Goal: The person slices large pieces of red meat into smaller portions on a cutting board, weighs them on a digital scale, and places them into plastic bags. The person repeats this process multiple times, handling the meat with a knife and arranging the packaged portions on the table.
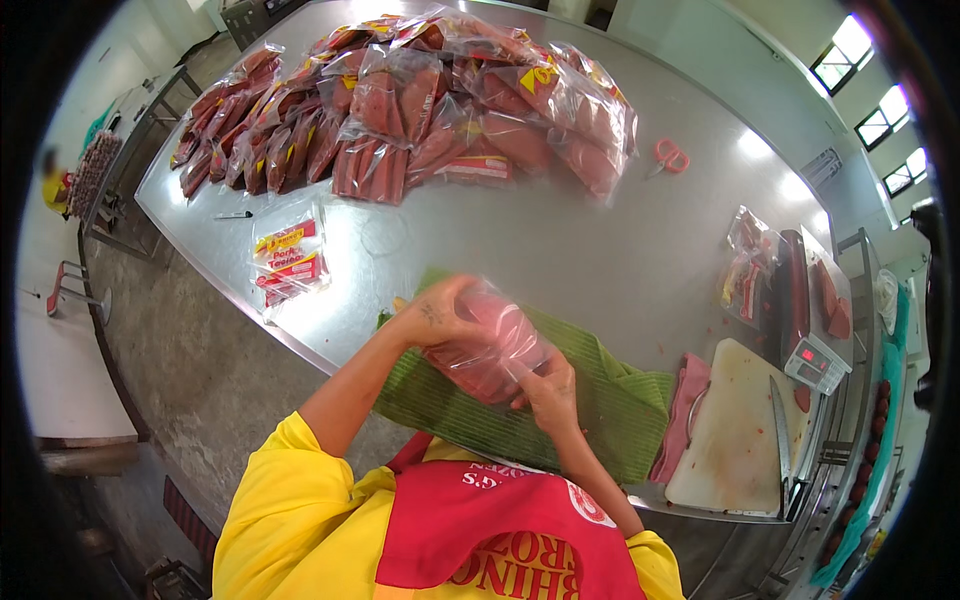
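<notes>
My left hand (432, 318) and my right hand (548, 388) both grip a clear plastic bag of pink sliced meat (492, 345), held just above a green ribbed cloth (600, 400) at the near edge of the steel table (620, 250). The left hand holds the bag's upper left side; the right hand pinches its lower right corner. I wear yellow sleeves and a red apron.
A large pile of filled meat bags (400, 110) covers the far table. A few flat printed empty bags (288, 258) lie to the left, a black marker (232, 215) beyond. Red scissors (670, 155), a white cutting board (735, 430) with a knife (780, 430), and a scale (815, 350) sit to the right.
</notes>
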Motion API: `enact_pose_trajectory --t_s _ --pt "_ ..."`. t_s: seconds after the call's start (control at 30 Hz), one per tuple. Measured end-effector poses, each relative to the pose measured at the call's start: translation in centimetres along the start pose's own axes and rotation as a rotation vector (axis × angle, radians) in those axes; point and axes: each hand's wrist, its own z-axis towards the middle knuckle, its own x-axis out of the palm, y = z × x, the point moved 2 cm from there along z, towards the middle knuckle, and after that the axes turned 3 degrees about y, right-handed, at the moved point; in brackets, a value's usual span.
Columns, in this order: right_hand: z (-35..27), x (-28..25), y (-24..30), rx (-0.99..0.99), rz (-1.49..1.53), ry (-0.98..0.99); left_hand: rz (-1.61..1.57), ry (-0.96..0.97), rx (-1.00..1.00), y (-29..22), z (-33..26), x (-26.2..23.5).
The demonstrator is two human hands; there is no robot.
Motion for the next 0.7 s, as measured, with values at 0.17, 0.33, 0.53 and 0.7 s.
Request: enact_pose_trajectory --t_s 0.17,0.33,0.53,0.7 --pt "0.1 0.3 -0.7 -0.023 0.109 -0.041 -0.053 0.047 0.011 0.7 0.0 -0.6" --pt "0.4 -0.6 -0.5 0.036 0.102 0.004 -0.045 0.076 -0.026 -0.2 -0.3 -0.3" --pt "0.7 -1.4 0.3 0.235 0.287 -0.002 0.423 -0.235 0.286 -3.7 -1.9 1.1" --pt "0.7 -1.5 -0.7 0.039 0.239 -0.150 0.628 -0.214 0.363 -4.2 -3.8 6.9"
